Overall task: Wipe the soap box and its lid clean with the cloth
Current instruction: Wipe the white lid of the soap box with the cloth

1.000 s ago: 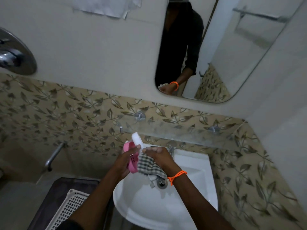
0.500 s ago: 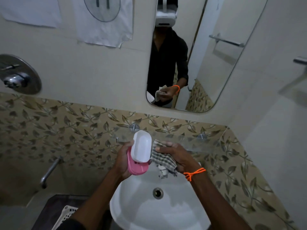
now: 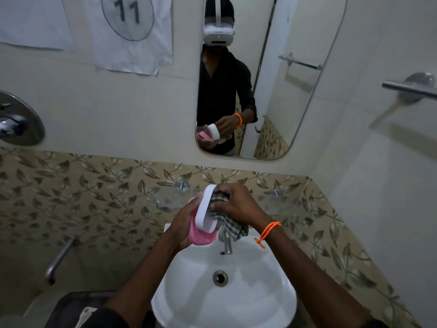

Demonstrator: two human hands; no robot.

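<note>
Above the white sink (image 3: 272, 301) we hold everything up in front of the leafy wall tiles (image 3: 82, 197). Going from left to right, our left hand (image 3: 183, 227) comes first. Its fingers are wrapped around the pink soap box (image 3: 197, 235) and the white lid (image 3: 208, 213), and both stand on edge, tilted a little. The lid sits against the right side of the pink box, touching it. Next comes the checked cloth (image 3: 227, 223), pressed against the inner side of the lid. Our right hand (image 3: 238, 205) is bunched tight around the cloth, with the fingertips pushing it onto the lid. A loose end of the cloth hangs down over the tap (image 3: 227, 245). We cannot quite see how much of the lid the cloth covers, because the hand hides it. An orange band (image 3: 268, 232) is on our right wrist. Up on the wall, the mirror (image 3: 295, 91) shows the same hands and box.
</note>
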